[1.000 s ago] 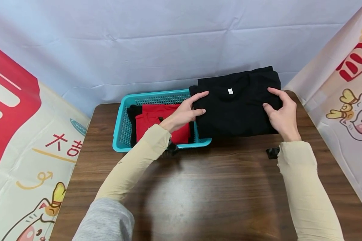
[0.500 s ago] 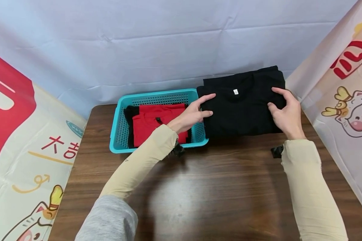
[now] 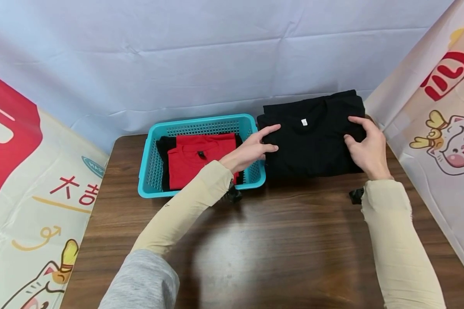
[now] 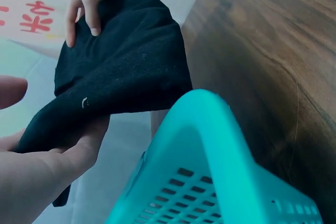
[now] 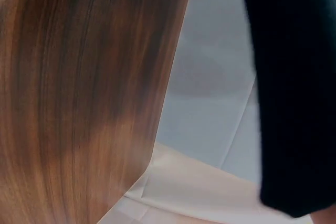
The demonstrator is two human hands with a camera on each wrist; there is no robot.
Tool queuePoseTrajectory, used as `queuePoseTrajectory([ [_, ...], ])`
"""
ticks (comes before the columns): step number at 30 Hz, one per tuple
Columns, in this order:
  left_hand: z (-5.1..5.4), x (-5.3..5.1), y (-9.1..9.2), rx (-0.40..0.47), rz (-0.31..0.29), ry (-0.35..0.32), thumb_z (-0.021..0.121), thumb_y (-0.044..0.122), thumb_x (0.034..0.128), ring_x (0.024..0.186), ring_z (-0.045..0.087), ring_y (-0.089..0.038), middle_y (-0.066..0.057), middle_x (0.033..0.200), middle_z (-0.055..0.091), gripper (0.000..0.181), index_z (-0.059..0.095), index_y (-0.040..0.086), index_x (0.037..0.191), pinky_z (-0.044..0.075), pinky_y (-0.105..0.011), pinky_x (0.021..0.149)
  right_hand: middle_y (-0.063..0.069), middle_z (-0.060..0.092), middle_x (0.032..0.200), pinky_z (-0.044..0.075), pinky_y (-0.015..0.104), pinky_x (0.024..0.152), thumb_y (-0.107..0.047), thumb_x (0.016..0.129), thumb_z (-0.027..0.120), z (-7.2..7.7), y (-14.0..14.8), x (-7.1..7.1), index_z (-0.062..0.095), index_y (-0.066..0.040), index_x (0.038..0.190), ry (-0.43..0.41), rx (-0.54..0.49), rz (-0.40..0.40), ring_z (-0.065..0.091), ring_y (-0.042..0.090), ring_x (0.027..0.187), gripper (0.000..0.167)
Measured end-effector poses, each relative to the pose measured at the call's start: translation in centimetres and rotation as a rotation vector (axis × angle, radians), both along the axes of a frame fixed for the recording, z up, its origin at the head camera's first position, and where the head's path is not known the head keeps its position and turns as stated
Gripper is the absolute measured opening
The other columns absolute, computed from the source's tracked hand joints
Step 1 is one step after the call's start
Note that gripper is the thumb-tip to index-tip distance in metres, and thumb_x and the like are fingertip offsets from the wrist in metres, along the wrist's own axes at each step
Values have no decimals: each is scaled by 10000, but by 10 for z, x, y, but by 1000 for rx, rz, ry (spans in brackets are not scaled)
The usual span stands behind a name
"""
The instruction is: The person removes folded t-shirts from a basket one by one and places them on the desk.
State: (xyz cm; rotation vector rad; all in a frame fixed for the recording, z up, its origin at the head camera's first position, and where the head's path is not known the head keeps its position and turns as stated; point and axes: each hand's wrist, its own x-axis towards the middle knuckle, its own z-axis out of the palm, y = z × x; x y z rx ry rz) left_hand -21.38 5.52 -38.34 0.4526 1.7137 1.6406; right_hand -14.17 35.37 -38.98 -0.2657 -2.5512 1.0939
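Note:
A folded black T-shirt with a small white neck label lies across both hands, right of the basket. My left hand grips its left edge; in the left wrist view the left hand has fingers under the cloth. My right hand holds the right edge, its lower fingers hidden beneath. The right wrist view has only a dark side of the T-shirt, with the table visible beyond it. A folded red T-shirt rests on black clothing in the turquoise basket.
The basket stands at the back left of the brown wooden table, its right end close to my left hand. Behind the table hangs a pale cloth. Printed sheets flank both sides.
In the head view the black T-shirt and both hands have shifted right, away from the basket, then slightly down. The basket now shows its whole right end. Both hands keep their hold.

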Motion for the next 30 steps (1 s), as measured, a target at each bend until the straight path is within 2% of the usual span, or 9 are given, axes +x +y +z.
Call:
queuePoseTrajectory([
  [5,1,2,2,1,-6,-20,527,72,970,1346,362,-215,84,1602,118,614,326,318,1496,340,-548,1111,149,452,1474,247,485,1171,-120,937,530,-2,0,-2,493,-176,1417,-29,-1,-15,348,325,1409,484],
  [8,0,2,3,0,-6,-37,525,74,972,1317,409,-222,85,1603,114,615,321,317,1499,345,-539,1110,154,458,1470,258,489,1163,-123,932,528,-3,0,-3,500,-161,1410,-44,0,-24,366,350,1391,480],
  [12,-2,2,5,-3,-8,-50,527,75,973,936,556,-166,74,1599,123,615,318,306,1503,422,-458,1045,175,463,1458,278,517,1139,-120,927,531,-6,1,-3,505,-133,1399,-71,2,-24,390,402,1354,473],
  [13,-3,3,5,-3,-8,-52,526,73,973,820,534,-155,70,1600,125,614,319,300,1504,440,-428,1008,181,463,1455,280,523,1135,-116,925,532,-7,1,-3,506,-126,1396,-78,2,-23,390,410,1350,472],
  [16,-4,2,6,-4,-9,-55,524,70,972,736,484,-150,61,1600,130,607,323,283,1504,438,-370,889,189,461,1453,286,535,1124,-105,919,537,-10,1,-4,507,-116,1390,-104,0,-28,389,421,1345,472],
  [19,-6,2,7,-5,-11,-57,523,75,973,986,543,-164,61,1600,134,601,325,273,1504,434,-368,897,204,458,1450,289,546,1116,-82,909,543,-11,2,-4,512,-105,1379,-125,-6,-37,388,433,1340,471],
  [20,-6,2,7,-6,-13,-57,522,77,974,1107,522,-178,61,1601,134,599,323,269,1506,434,-372,915,208,458,1448,291,547,1113,-80,908,545,-12,2,-5,513,-105,1376,-132,-6,-41,389,435,1336,470],
  [23,-8,1,10,-13,-18,-61,522,84,975,1262,453,-223,62,1598,137,601,313,258,1511,434,-378,948,229,464,1435,295,550,1107,-53,896,556,-14,3,-6,526,-91,1357,-142,-10,-43,390,448,1325,463],
  [30,-11,4,15,-13,-17,-68,516,67,971,1307,399,-250,27,1604,135,617,282,200,1526,413,-441,1019,247,467,1427,286,554,1114,-33,884,596,-19,4,-7,542,-77,1334,-175,-13,-44,373,453,1337,455],
])
